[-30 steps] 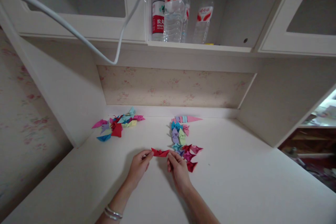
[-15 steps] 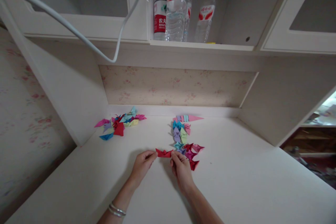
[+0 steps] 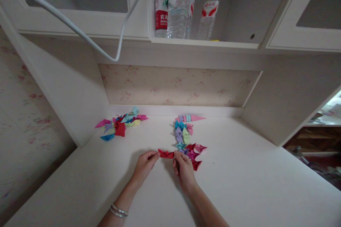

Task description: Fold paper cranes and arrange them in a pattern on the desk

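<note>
A red paper boat is stretched between my two hands over the white desk. My left hand pinches its left tip between thumb and finger. With its fingers closed, my right hand grips the right tip. Just beyond my right hand lie several folded paper boats, among them a magenta one and a dark red one, the latter partly hidden by the hand. Farther back are paper cranes, including a blue one and a purple one.
A mixed heap of origami lies at the back left. A row of pink and blue folded strips rests by the back edge. Overhead, a shelf holds plastic bottles, and a white cable-like arm hangs in front.
The view has shifted slightly. Both hands keep their hold on the red paper boat, which shows little movement.
</note>
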A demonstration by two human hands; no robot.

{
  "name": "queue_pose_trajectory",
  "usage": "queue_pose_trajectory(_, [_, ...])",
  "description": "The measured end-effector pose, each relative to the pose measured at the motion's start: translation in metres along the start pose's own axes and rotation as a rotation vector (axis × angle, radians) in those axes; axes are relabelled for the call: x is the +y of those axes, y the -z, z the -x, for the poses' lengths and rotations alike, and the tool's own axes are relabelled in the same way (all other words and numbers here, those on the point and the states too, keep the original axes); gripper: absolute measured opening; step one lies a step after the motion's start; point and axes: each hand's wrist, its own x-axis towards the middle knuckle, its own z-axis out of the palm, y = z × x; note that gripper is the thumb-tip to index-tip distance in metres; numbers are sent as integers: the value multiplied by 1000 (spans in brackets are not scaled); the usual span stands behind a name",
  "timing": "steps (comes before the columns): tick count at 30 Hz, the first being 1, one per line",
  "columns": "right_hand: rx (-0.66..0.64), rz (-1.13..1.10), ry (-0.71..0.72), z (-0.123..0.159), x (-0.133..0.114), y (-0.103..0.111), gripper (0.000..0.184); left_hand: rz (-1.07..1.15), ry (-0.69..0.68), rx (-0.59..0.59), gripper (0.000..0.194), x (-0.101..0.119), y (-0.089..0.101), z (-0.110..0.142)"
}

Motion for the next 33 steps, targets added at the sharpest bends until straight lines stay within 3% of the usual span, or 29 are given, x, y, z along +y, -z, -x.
queue_pose_trajectory(33, [26, -98, -47, -3, 0, 3, 37, 45, 44, -115, 43, -1, -5, 1])
